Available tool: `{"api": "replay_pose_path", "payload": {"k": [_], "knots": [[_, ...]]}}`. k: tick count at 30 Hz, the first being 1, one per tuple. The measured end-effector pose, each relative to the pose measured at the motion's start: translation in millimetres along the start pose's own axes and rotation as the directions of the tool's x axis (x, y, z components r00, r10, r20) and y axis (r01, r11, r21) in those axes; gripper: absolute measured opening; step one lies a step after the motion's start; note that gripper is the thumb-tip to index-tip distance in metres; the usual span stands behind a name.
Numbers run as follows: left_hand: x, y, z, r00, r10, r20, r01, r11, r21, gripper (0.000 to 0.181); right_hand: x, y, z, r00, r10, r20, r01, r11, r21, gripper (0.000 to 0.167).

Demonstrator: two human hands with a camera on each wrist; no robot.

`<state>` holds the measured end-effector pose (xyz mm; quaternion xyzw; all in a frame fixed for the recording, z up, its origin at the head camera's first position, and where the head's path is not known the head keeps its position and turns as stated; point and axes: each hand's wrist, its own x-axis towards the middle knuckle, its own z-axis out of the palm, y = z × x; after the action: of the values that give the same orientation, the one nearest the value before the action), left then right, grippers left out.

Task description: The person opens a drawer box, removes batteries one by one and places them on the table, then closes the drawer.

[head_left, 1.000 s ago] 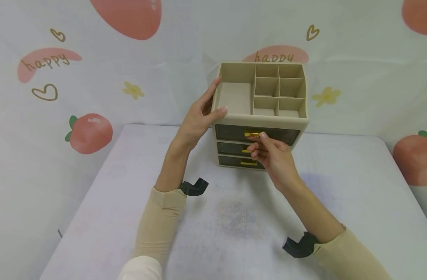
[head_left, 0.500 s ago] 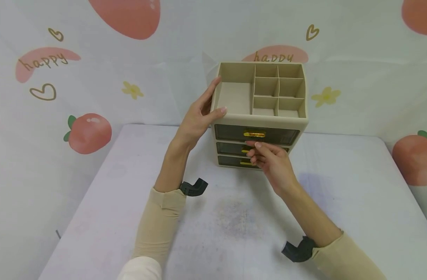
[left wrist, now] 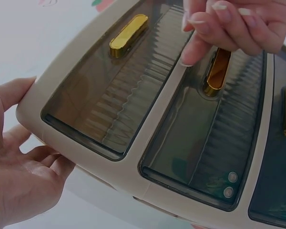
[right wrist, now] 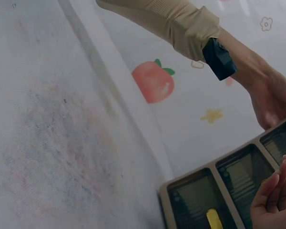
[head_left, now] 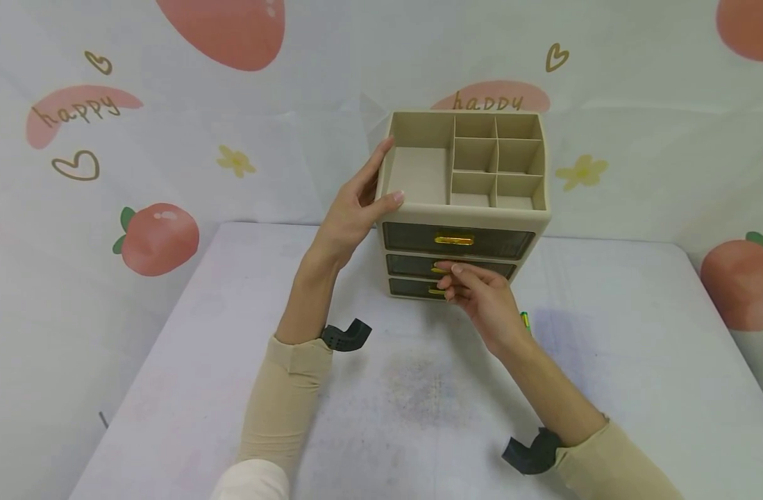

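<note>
Where the white-covered table meets the printed white wall cloth, you have one cream plastic desk organiser upright at the far side, a little right of the middle. Its top holds seven compartments: one large one on the left and six small ones on the right, in two columns of three. Below are three dark translucent drawers, all pushed in: top, middle and bottom. Each carries one shiny gold bar handle, three in all. Two small round silvery discs show low at the left end of the middle drawer's front; whether they lie inside, you cannot tell.

Your left hand grips the organiser's upper left side, thumb over the rim, well spread from the forefinger, and the other fingers against the outer wall. Your right hand is at the middle handle, fingers bent, thumb and forefinger near each other; you cannot tell whether they pinch it.

Just right of that hand, one small green-and-gold cylinder stands partly hidden. Your two beige sleeves each have one black bracket at the cuff. Beyond, the cloth shows two yellow flowers, three outlined hearts and two "happy" patches.
</note>
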<state>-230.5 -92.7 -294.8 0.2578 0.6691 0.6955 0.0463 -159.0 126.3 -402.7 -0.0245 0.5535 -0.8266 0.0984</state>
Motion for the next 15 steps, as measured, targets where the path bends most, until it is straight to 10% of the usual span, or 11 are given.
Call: {"api": "replay_pose_path", "payload": {"k": [15], "knots": [[0.1, -4.3, -1.2, 1.0, 0.019, 0.002, -0.019, 1.0, 0.019, 0.074, -1.5, 16, -6, 0.999, 0.036, 0.019, -0.035, 0.999, -0.015, 0.04]]}}
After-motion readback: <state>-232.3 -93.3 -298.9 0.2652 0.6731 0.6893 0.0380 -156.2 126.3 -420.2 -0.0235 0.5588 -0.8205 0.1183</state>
